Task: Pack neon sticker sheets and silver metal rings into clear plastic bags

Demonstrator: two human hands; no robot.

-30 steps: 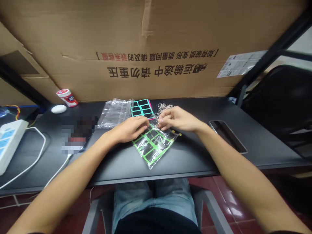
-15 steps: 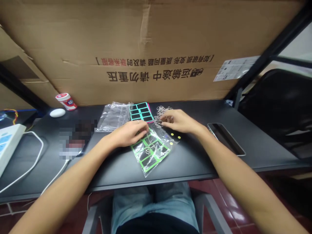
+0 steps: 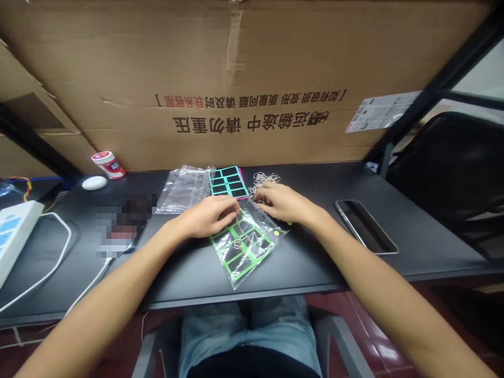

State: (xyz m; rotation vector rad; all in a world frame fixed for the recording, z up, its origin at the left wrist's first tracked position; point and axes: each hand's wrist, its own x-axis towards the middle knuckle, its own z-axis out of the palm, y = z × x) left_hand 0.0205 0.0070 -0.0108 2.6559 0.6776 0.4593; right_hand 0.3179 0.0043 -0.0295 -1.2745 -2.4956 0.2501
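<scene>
A clear plastic bag (image 3: 269,218) lies aslant on the desk, with a green-framed card (image 3: 240,257) of dark rectangles inside. A small metal ring (image 3: 238,243) shows at the middle of that card. My left hand (image 3: 210,215) rests on the bag's upper left, its curled fingers pinching the edge. At the upper right edge of the bag, my right hand (image 3: 283,202) has thumb and fingers bent together on the plastic; its fingertips are partly hidden. Just beyond it is a pile of metal rings (image 3: 268,178). Yellow round stickers (image 3: 276,232) show beneath the right hand.
Teal-framed cards (image 3: 228,181) and empty clear bags (image 3: 183,189) lie behind my left hand. A phone (image 3: 366,227) is at right. Leftward are a red-and-white tub (image 3: 108,165), a white oval object (image 3: 94,182), a cable (image 3: 88,283) and a power strip (image 3: 18,231). Cardboard (image 3: 252,63) stands behind.
My right hand has moved slightly down and left from the ring pile to the bag's edge, covering some yellow stickers. My left hand has stayed in place on the bag.
</scene>
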